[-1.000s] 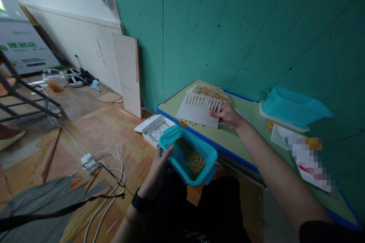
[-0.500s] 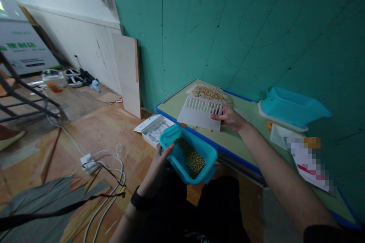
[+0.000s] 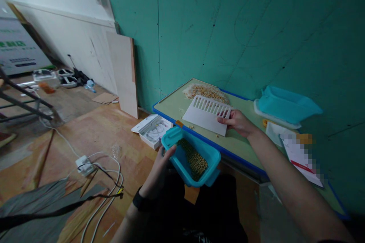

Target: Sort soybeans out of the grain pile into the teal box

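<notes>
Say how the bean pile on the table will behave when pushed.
The beans are small, round and loose, so they will probably roll and scatter; a few strays already lie near the edge of the table. Some may slip through the slots of the scraper.

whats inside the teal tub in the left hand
The teal tub holds a heap of yellowish beans, lying toward its lower end. Its near wall hides part of the bottom.

head view | faces forward-down | close over table (image 3: 173, 104) corner | single view
</notes>
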`<control>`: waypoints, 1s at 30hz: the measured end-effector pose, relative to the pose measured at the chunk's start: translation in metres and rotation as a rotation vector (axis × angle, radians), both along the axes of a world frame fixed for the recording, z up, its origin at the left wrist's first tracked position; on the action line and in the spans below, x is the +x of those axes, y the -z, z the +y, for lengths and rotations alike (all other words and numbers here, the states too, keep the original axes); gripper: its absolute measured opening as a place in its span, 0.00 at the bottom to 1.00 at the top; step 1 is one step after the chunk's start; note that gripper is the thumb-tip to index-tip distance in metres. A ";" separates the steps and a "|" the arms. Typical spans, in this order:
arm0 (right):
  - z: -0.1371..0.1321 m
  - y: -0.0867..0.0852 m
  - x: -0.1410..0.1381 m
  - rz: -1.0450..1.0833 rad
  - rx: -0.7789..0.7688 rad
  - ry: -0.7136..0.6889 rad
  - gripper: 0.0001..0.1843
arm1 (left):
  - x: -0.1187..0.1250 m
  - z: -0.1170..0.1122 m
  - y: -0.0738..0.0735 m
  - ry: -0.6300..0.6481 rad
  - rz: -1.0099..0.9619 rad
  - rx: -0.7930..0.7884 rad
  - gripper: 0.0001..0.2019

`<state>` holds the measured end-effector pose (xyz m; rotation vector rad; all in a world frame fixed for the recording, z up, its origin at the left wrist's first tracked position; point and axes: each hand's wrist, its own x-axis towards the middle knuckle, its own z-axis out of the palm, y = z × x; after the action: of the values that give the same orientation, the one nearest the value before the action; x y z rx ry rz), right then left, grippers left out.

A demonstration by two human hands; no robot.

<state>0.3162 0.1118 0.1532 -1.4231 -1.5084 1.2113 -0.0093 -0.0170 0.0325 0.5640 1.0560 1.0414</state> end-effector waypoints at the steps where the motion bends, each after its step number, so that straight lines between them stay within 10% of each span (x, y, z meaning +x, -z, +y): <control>1: -0.006 0.000 0.006 -0.002 0.029 0.049 0.36 | 0.001 0.002 0.004 -0.012 0.003 -0.021 0.46; 8: -0.126 0.016 0.042 -0.340 0.397 0.586 0.21 | 0.014 -0.001 0.011 -0.019 0.009 -0.046 0.48; 14: -0.204 0.026 0.021 -0.542 0.539 0.587 0.14 | 0.030 -0.002 -0.002 0.018 0.004 0.024 0.51; 22: -0.209 0.014 -0.025 -0.539 0.587 0.464 0.14 | 0.023 0.004 0.004 -0.013 0.029 0.040 0.42; 30: -0.153 0.014 -0.029 -0.599 0.630 0.413 0.18 | -0.010 0.010 -0.012 -0.067 0.096 -0.045 0.44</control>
<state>0.2876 -0.0409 0.1395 -1.5891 -1.6502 0.0207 -0.0190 -0.0068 0.0445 0.5500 1.1868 1.0547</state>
